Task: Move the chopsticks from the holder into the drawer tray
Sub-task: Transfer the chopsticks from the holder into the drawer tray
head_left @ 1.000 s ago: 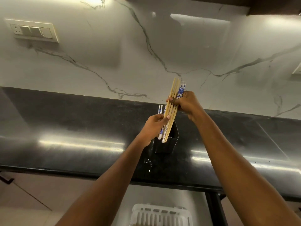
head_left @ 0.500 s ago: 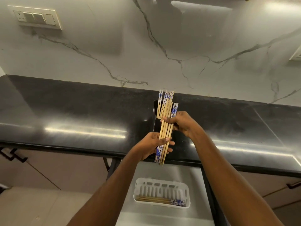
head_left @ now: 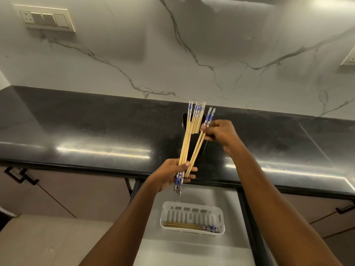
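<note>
My left hand grips a bundle of wooden chopsticks with blue-and-white patterned ends near the counter's front edge. My right hand pinches a pair of chopsticks near their patterned tops; their lower tips still touch the bundle at my left hand. Behind both stands the black holder, with several more chopsticks sticking out of it. Below, in the open drawer, a white slotted tray has a few chopsticks lying along its front.
The black countertop runs across the view under a marble wall with a switch plate. The open drawer sits between closed cabinet fronts with dark handles.
Both hands have come down and forward from the holder with the chopsticks. My right hand has drawn a pair away from the bundle, so the two groups now fan apart.
</note>
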